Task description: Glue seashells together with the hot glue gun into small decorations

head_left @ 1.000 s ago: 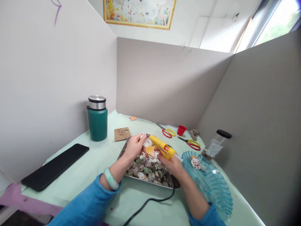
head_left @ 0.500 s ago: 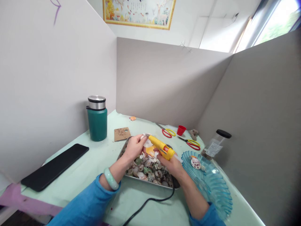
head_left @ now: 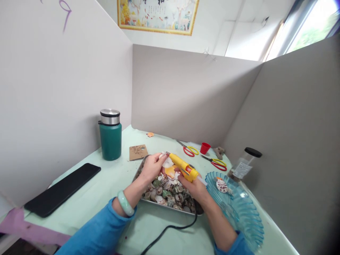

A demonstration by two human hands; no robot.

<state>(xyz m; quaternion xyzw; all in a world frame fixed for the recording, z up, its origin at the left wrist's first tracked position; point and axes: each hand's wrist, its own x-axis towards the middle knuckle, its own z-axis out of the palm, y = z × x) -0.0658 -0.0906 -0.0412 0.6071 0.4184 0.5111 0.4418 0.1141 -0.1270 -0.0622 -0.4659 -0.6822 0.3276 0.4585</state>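
Note:
My right hand [head_left: 195, 184] is wrapped round a yellow glue gun [head_left: 183, 166], a clear glue stick poking from its back end. The gun's nozzle points up and left, at the fingertips of my left hand [head_left: 151, 168]. That hand pinches a small whitish piece, probably a shell [head_left: 162, 154], mostly hidden by the fingers; I cannot tell whether the nozzle touches it. Both hands are above a metal tray [head_left: 170, 205] heaped with seashells [head_left: 166, 193]. White and orange shells [head_left: 170, 171] lie between the hands.
A blue scalloped plate [head_left: 252, 216] with a few shells is at the right, by a tilted clear jar [head_left: 243, 164]. Behind are scissors [head_left: 190, 150], more scissors [head_left: 216, 163] and a red cup [head_left: 205, 148]. A green flask [head_left: 111, 140] stands left. A black cord [head_left: 170, 226] crosses the front.
The nozzle has shifted slightly right from the left fingertips, and more of the white shell below them shows. Both hands keep their grips; the view has tilted slightly.

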